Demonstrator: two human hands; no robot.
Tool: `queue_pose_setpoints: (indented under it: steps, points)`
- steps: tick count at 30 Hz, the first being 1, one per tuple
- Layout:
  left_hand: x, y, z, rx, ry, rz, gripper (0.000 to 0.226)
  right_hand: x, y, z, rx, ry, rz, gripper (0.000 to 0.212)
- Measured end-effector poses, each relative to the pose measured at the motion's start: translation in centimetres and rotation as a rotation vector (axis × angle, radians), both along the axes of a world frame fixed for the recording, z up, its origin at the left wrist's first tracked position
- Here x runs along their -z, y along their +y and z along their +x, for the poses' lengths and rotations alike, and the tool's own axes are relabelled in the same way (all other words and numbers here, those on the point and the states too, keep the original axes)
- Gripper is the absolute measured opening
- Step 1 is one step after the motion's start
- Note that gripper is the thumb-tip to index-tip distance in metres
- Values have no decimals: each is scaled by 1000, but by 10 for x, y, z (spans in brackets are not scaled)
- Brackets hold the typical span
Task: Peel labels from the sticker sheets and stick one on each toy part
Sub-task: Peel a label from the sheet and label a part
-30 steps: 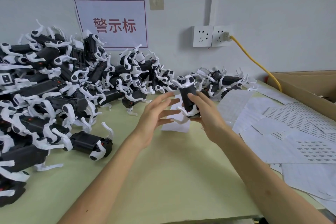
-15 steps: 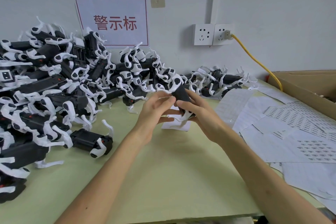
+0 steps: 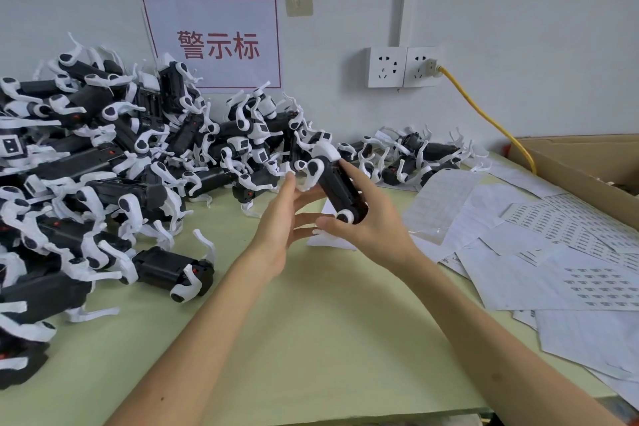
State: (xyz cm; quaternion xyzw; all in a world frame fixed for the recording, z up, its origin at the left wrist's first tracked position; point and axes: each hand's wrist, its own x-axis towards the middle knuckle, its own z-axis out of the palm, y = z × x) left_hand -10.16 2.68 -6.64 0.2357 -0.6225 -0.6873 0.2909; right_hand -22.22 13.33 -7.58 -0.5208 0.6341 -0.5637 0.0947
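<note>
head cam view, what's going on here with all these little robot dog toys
A person is working at a pale green table. The right hand grips one black-and-white toy robot dog, tilted above the table; the left hand, fingers straight, touches its white leg. Many more such toys are heaped on the left, and sticker sheets lie spread on the right beside a cardboard box. No label can be made out in either hand.

The toy part [image 3: 340, 188] has been tilted off upright in the right hand [image 3: 373, 228]; the left hand [image 3: 280, 221] has been opened beside it.
</note>
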Motion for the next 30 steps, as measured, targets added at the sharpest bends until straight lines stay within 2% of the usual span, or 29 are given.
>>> queue_pose_setpoints:
  steps: [3,6,8,11,13,18,20,25,30]
  points:
    - [-2,3,0,145,117,93,53,1,-1,2,27,141,-12,98]
    - [-2,2,1,209,201,199,49,-2,0,4,0,160,7,97]
    - [-1,0,2,208,207,220,44,-3,2,5,-31,123,11,84]
    - [0,-2,2,178,211,241,45,-6,3,7,-91,-82,-18,55]
    - [1,-1,2,175,228,253,43,-7,3,8,-100,-136,-40,48]
    - [2,3,-2,145,161,32,53,-9,1,5,-55,-223,-96,35]
    - [3,6,-4,84,121,-71,50,-9,1,3,-21,-265,-100,28]
    - [7,11,-6,70,84,-118,27,-10,0,-2,35,-385,-117,14]
    - [7,17,-8,91,98,-151,52,-13,3,-7,42,-521,-102,23]
